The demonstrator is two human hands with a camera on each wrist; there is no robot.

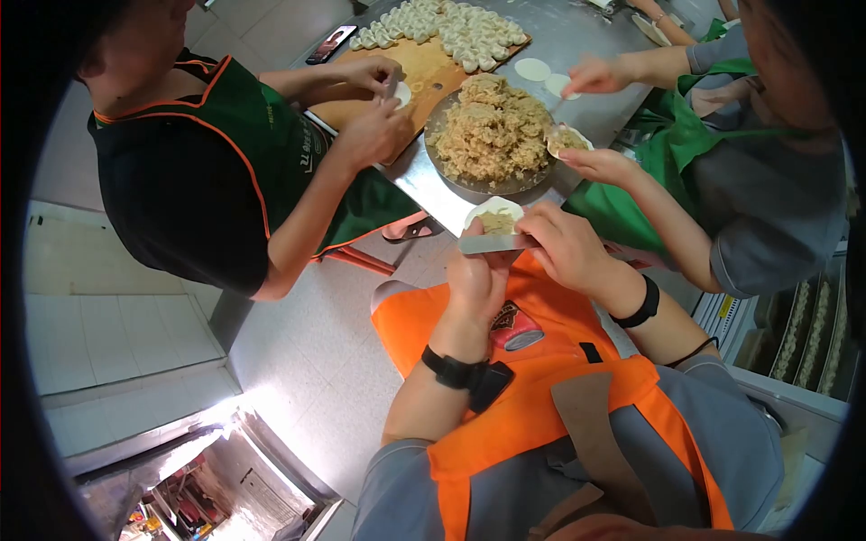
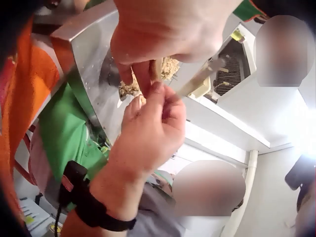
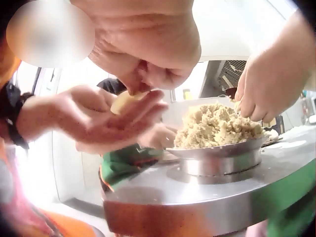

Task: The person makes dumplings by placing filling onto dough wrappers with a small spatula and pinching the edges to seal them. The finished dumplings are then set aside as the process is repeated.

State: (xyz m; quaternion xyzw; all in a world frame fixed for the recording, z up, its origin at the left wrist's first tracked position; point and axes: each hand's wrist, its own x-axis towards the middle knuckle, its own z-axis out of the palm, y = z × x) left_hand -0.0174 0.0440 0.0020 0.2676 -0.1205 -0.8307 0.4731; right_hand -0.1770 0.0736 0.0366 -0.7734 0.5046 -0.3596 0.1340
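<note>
Dumpling wrapper [image 1: 494, 216] with filling lies cupped on the left hand [image 1: 478, 275], whose fingers curl under it, while the right hand [image 1: 564, 243] at three o'clock apparently pinches a flat spatula [image 1: 494, 243] lying crosswise beneath the wrapper's near edge.

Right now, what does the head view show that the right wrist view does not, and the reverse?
Only the head view shows the wooden board with rows of finished dumplings and the flat spreader in the right hand. Only the right wrist view shows the metal bowl side-on. Both show the filling, and the left hand cupping a wrapper.
</note>
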